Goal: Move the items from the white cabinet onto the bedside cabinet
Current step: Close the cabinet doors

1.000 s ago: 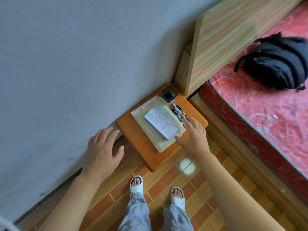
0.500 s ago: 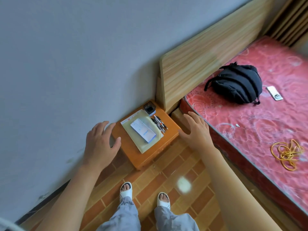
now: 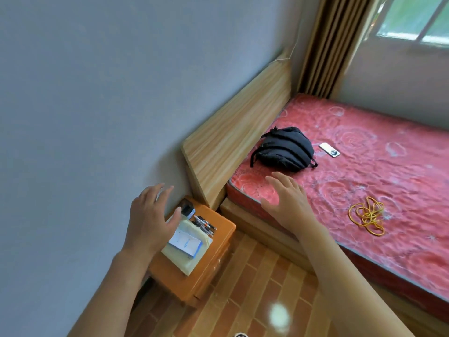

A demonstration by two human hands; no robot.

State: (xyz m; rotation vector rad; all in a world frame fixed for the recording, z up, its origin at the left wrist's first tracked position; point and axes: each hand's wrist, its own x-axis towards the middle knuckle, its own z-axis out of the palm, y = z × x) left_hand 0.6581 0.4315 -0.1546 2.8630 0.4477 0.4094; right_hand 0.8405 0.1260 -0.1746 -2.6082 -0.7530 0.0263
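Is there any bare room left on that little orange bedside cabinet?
Little: the envelope, box, pens and dark cup crowd the cabinet. Bare strips run along its front edge and bed-side corner. The mattress between backpack and yellow cord is freer.

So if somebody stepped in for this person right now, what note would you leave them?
Left hand: open, holding nothing, raised in front of the orange wooden bedside cabinet.
Right hand: open, empty, over the edge of the red patterned mattress.
On the cabinet: a pale padded envelope with a white-and-blue box on top, a row of pens and a small dark pot.
Done: these items are placed.
Left: the white cabinet is out of view, so check it for anything remaining.
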